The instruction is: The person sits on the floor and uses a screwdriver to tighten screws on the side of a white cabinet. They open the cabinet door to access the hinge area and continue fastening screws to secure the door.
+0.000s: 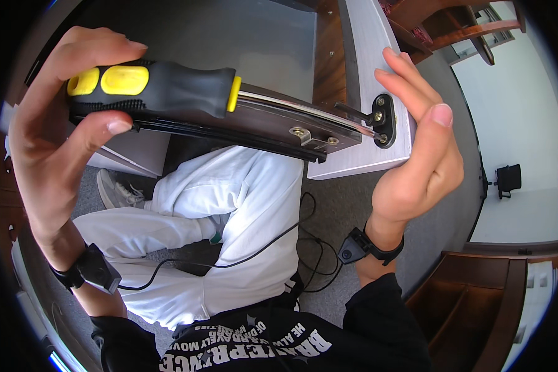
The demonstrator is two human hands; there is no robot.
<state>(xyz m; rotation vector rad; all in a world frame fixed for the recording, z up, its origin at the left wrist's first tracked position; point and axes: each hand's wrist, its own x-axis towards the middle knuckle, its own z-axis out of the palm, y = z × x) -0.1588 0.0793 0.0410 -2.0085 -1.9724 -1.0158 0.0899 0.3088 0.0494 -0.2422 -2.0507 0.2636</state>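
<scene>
My left hand is wrapped round the black-and-yellow handle of a screwdriver. Its long metal shank runs to the right, and the tip meets the lower screw of a small black oval bracket. The bracket sits on the pale wood-grain panel, which looks like a drawer front. At that panel's right edge is my right hand, fingertips over the edge and palm against the outer side. A dark brown board with a black metal rail lies under the shank.
A dark flat drawer bottom extends behind the screwdriver. My legs in white trousers are folded beneath the work. A black cable trails from a device on my left wrist. Brown wooden furniture stands at the lower right on grey carpet.
</scene>
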